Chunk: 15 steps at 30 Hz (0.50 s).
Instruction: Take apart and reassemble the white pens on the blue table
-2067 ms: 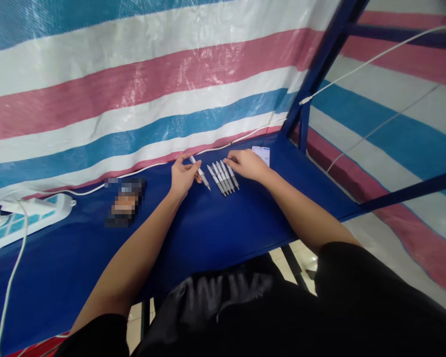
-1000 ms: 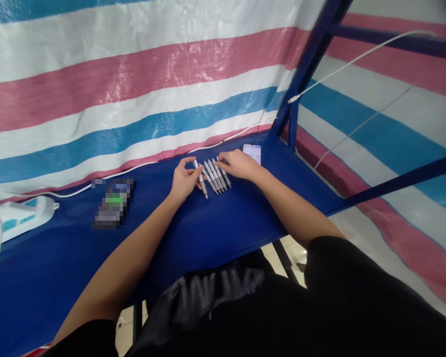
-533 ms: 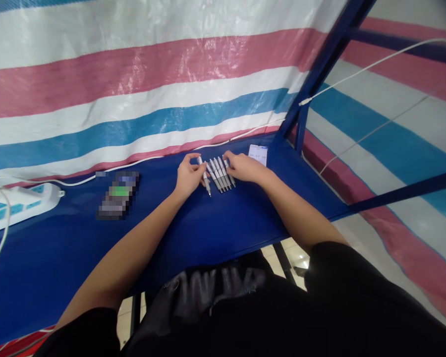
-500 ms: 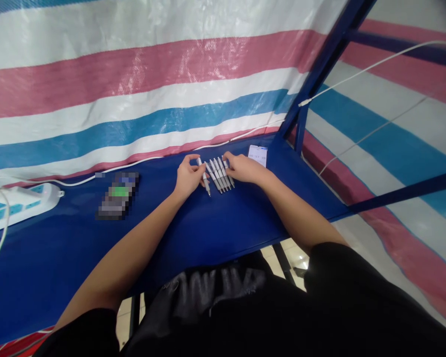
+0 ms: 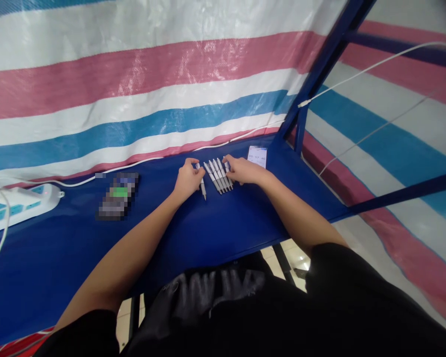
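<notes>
Several white and grey pens (image 5: 217,175) lie side by side in a slanted row on the blue table (image 5: 208,228). Just left of the row, my left hand (image 5: 188,178) pinches a single pen (image 5: 202,188) whose tip points toward me. A narrow gap separates that pen from the others. My right hand (image 5: 240,169) is at the right end of the row, its thumb and fingers closed round the rightmost pen (image 5: 227,167), which they partly cover.
Behind my right hand lies a white device with digits (image 5: 257,156). A pixelated phone (image 5: 119,196) is on the left, with a white power strip (image 5: 22,203) beyond it. A white cable (image 5: 134,162) runs along the striped sheet. Blue frame bars (image 5: 301,109) rise at right.
My left hand has shifted its pen slightly left and away from the row, and the pen stands at a steeper angle. My right hand has barely moved.
</notes>
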Each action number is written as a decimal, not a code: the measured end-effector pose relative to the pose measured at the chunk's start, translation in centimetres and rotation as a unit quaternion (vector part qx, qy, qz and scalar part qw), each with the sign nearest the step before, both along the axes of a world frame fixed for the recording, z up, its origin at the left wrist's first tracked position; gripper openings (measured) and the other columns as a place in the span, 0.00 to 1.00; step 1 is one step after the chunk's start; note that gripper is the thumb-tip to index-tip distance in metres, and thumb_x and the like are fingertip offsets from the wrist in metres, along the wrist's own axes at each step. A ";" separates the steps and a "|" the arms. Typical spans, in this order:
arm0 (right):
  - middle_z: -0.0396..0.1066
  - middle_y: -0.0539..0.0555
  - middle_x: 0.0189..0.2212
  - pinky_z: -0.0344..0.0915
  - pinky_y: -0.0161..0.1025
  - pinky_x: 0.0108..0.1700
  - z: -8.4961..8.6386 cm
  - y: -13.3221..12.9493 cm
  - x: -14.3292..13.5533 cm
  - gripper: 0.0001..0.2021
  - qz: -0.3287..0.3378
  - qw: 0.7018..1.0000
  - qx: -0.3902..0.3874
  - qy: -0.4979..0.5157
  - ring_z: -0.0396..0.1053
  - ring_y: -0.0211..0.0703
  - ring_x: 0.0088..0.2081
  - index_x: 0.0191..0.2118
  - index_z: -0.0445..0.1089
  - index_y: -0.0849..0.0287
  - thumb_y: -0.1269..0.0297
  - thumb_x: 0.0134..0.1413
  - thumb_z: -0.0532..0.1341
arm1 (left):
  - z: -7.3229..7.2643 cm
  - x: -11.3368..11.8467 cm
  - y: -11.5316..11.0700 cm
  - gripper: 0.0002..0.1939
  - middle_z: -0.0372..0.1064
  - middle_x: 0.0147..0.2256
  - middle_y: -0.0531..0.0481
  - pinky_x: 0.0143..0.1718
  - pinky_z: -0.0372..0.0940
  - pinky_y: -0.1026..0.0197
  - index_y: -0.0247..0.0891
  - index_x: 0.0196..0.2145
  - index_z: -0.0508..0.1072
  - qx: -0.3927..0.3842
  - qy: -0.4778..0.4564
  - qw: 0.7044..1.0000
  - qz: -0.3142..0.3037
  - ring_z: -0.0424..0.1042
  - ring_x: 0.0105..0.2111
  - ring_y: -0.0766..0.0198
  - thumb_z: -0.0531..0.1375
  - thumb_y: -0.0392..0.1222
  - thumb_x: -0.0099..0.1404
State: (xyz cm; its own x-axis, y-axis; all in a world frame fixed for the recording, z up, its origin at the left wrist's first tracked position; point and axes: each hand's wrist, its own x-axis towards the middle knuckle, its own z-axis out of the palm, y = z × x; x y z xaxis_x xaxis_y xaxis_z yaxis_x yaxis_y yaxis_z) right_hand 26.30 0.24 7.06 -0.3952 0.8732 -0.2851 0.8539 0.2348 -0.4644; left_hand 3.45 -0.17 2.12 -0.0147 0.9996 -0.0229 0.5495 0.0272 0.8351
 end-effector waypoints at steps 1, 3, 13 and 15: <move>0.84 0.56 0.39 0.70 0.36 0.35 0.0 0.0 0.0 0.26 -0.001 1.000 -0.008 0.006 0.74 0.38 0.23 0.73 0.61 0.65 0.74 0.73 0.59 | 0.2 0.0 0.0 0.15 0.73 0.23 0.59 0.23 0.65 0.61 0.36 0.56 0.71 -0.011 0.015 1.000 -0.006 0.71 0.16 0.62 0.63 0.34 0.73; 0.84 0.55 0.38 0.72 0.35 0.36 0.0 0.0 -0.1 0.26 -0.009 0.999 -0.023 0.021 0.74 0.37 0.22 0.73 0.61 0.67 0.74 0.74 0.59 | 0.4 -0.1 -0.1 0.16 0.74 0.24 0.58 0.23 0.66 0.61 0.35 0.57 0.72 -0.027 0.044 0.999 -0.012 0.72 0.17 0.62 0.63 0.35 0.74; 0.80 0.49 0.32 0.73 0.37 0.34 -0.7 0.0 -0.6 0.27 -0.053 0.994 -0.063 0.073 0.76 0.39 0.22 0.74 0.60 0.65 0.71 0.74 0.63 | 1.0 -1.1 0.2 0.17 0.74 0.22 0.56 0.33 0.72 0.57 0.33 0.60 0.74 -0.022 0.092 0.995 -0.006 0.72 0.18 0.60 0.62 0.38 0.77; 0.79 0.49 0.31 0.73 0.37 0.33 -0.8 0.0 -0.6 0.27 -0.053 0.994 -0.061 0.078 0.76 0.40 0.22 0.74 0.60 0.65 0.72 0.74 0.63 | 1.0 -1.0 0.4 0.15 0.73 0.22 0.56 0.31 0.71 0.57 0.34 0.58 0.74 -0.030 0.096 0.995 -0.007 0.72 0.19 0.59 0.62 0.38 0.76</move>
State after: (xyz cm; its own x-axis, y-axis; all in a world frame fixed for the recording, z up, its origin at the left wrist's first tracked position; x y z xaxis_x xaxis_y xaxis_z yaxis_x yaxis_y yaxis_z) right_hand 25.66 0.28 6.23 -0.3511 0.8749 -0.3335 0.7862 0.0821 -0.6124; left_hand 2.42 0.21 3.10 -0.0098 0.9968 -0.0797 0.6997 0.0638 0.7116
